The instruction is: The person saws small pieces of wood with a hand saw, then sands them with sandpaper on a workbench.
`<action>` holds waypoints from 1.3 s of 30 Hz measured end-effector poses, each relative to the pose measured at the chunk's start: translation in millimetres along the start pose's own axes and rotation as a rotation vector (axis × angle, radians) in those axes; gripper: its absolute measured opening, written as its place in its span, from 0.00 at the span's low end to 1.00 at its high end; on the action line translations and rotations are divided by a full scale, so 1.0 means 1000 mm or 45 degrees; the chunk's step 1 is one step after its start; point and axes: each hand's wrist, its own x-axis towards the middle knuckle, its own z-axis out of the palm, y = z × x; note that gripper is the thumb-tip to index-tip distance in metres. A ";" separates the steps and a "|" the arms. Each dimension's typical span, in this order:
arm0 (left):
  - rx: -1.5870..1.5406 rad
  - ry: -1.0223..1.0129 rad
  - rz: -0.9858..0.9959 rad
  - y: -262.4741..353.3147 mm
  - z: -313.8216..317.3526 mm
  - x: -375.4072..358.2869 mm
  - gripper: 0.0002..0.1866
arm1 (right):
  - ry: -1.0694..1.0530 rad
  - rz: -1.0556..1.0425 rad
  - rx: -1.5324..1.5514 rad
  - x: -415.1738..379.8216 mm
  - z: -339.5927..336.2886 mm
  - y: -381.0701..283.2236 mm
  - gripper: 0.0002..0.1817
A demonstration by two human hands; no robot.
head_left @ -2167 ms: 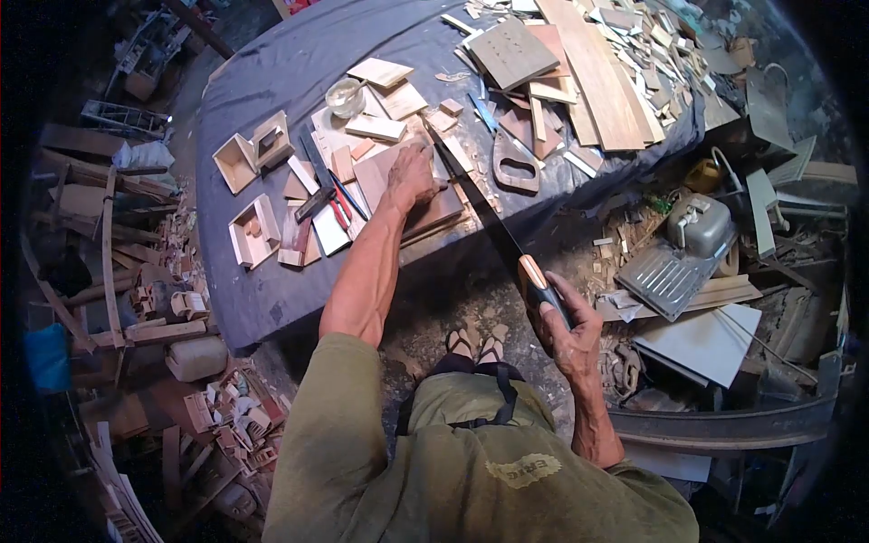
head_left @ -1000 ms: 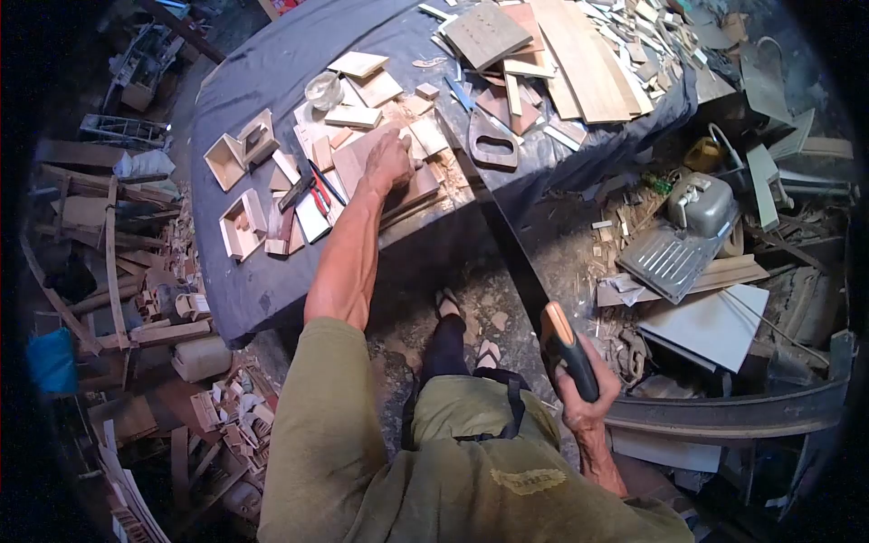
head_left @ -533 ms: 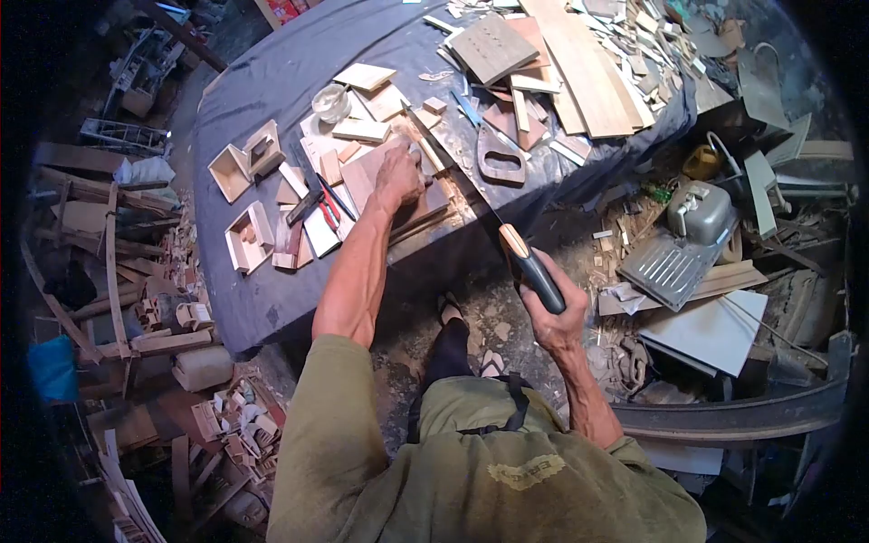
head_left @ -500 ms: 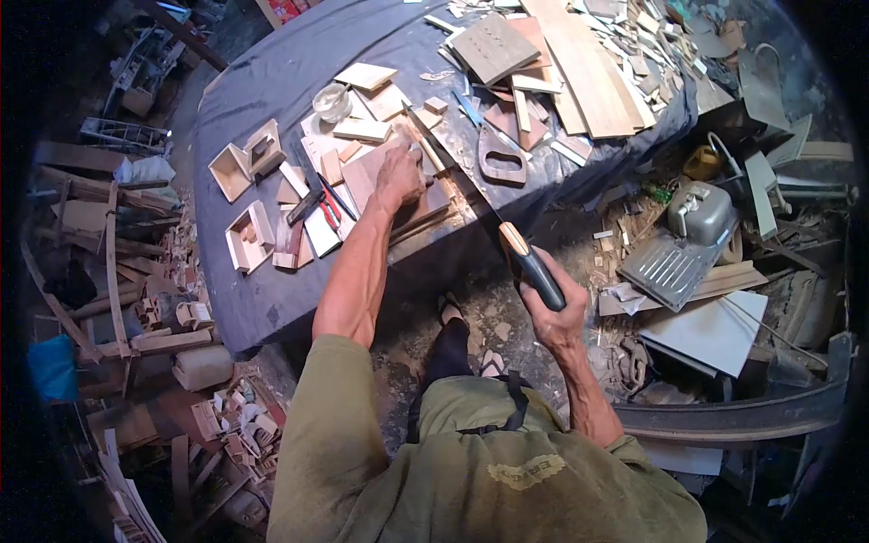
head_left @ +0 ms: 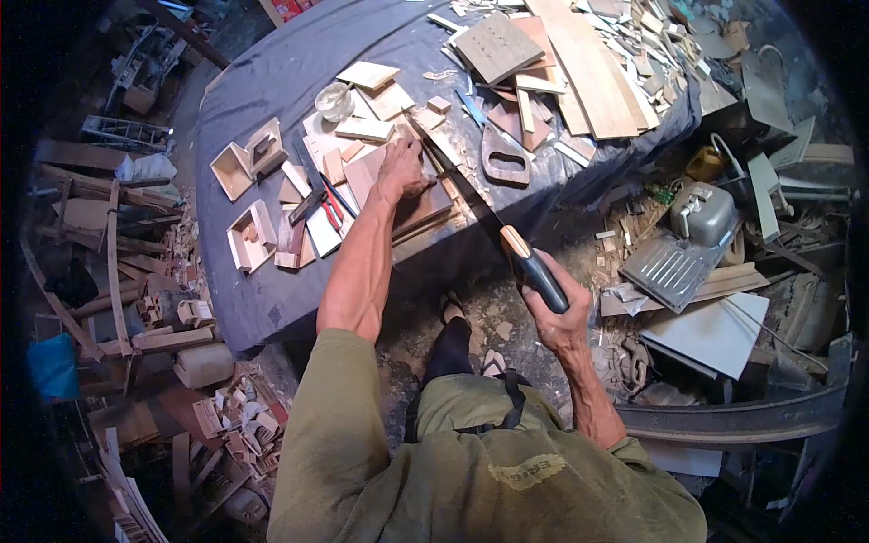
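From where I stand, the handsaw [head_left: 540, 282] has come forward: a second ago its handle was drawn back nearer the body, and now it sits closer to the edge of the cloth-covered surface [head_left: 272, 312], with more of the blade [head_left: 478, 206] up over the wood. That reads to me as one pass of a sawing stroke. In the last half second the handle has barely shifted.

The right hand [head_left: 563, 312] has its fingers clamped around the handle. The left hand [head_left: 403, 170] bears down on a brown board [head_left: 425, 213] just beside the blade, fingers bent; I can't tell whether they pinch anything beneath. The board lies near the front edge of the surface, with a glass jar [head_left: 335, 104] beyond it, a hammer [head_left: 308, 206] and red-handled pliers [head_left: 333, 215] to its left, and a second handsaw [head_left: 494, 145] to its right.

The shirt [head_left: 434, 489] carries a patch [head_left: 525, 471] with lettering too blurred to read surely. I can make out no brand on either saw.
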 end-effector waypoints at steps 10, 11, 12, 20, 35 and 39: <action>0.024 0.004 -0.077 0.001 0.004 0.000 0.33 | -0.010 -0.052 -0.112 -0.008 0.002 0.003 0.30; 0.022 0.033 -0.053 0.000 0.005 0.000 0.32 | -0.004 -0.028 -0.109 -0.009 0.003 0.004 0.31; 0.019 0.061 -0.028 0.002 0.003 -0.002 0.31 | 0.003 -0.003 -0.107 -0.010 0.004 0.004 0.31; -0.042 0.072 -0.147 0.021 -0.015 -0.015 0.21 | -0.035 0.085 0.003 -0.013 0.001 -0.003 0.31; 0.036 0.178 0.072 0.009 -0.001 -0.018 0.21 | 0.049 0.086 -0.010 -0.006 0.002 -0.019 0.26; 0.123 0.124 -0.013 0.020 -0.005 -0.017 0.22 | -0.044 0.152 0.049 -0.018 -0.001 -0.013 0.29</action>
